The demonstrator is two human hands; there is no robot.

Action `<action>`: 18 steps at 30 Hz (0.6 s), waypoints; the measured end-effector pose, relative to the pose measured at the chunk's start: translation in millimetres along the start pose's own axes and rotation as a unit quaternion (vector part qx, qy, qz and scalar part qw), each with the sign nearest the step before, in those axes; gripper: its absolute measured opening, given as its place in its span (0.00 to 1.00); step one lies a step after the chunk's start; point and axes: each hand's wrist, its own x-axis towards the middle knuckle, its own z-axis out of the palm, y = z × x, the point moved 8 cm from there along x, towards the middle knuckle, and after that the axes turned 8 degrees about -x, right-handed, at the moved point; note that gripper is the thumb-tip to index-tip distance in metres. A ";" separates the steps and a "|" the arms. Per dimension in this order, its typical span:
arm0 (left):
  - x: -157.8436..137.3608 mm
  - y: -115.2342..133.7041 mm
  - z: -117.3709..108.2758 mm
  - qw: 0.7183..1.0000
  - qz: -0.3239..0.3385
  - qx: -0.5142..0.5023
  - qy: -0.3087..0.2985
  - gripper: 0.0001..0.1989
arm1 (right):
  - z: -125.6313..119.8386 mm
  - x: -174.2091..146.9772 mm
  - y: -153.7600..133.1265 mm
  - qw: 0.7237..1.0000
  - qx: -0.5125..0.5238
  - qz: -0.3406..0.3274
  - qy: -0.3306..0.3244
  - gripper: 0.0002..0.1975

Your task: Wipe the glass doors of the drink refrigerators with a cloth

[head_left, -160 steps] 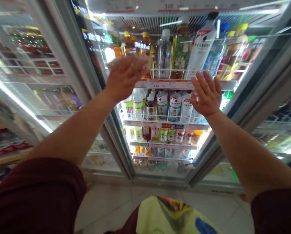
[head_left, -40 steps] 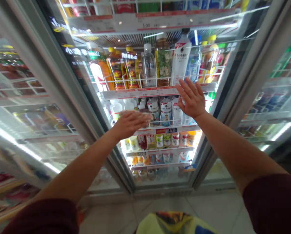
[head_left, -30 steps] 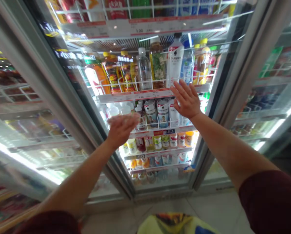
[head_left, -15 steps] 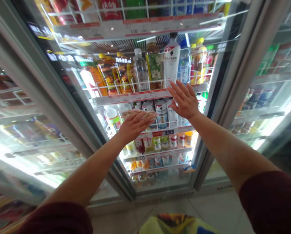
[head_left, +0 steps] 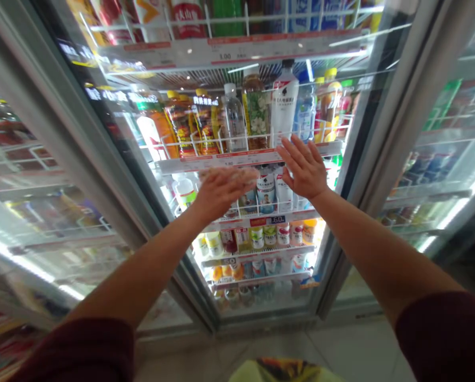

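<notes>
My left hand (head_left: 223, 193) lies over a folded pinkish cloth (head_left: 231, 173) and presses it to the glass door (head_left: 261, 305) of a drinks cooler. The cloth is smeared by motion and partly covered by my fingers. To the right, my right hand (head_left: 305, 168) rests on the same glass with its fingers spread and holds nothing. Behind the glass, between the two hands, stand white-labelled bottles (head_left: 266, 188). A clear bottle with a black cap (head_left: 284, 101) is on the shelf above, just past my right fingertips.
Metal door frames (head_left: 380, 127) run along both sides, with more lit cooler doors beyond them. Wire shelves hold rows of bottles and small cups (head_left: 283, 233). Below is the tiled floor (head_left: 352, 345), with a yellow patterned thing (head_left: 285, 371) at the bottom edge.
My left hand has moved the cloth a little upward on the glass. My right hand stays in nearly the same spot, and the view has shifted slightly.
</notes>
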 end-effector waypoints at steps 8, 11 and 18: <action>37.7 -50.4 -65.4 0.970 -0.100 -0.020 0.222 0.25 | 0.0 1.3 1.9 1.000 0.004 0.010 -0.019 0.32; 37.4 -12.0 -29.2 0.994 -0.018 -0.028 0.107 0.24 | -0.8 1.8 0.7 1.000 0.004 0.003 -0.009 0.32; 100.0 -49.4 -86.3 0.981 -0.046 -0.029 0.186 0.24 | -1.3 0.4 2.5 1.000 -0.006 0.007 -0.005 0.32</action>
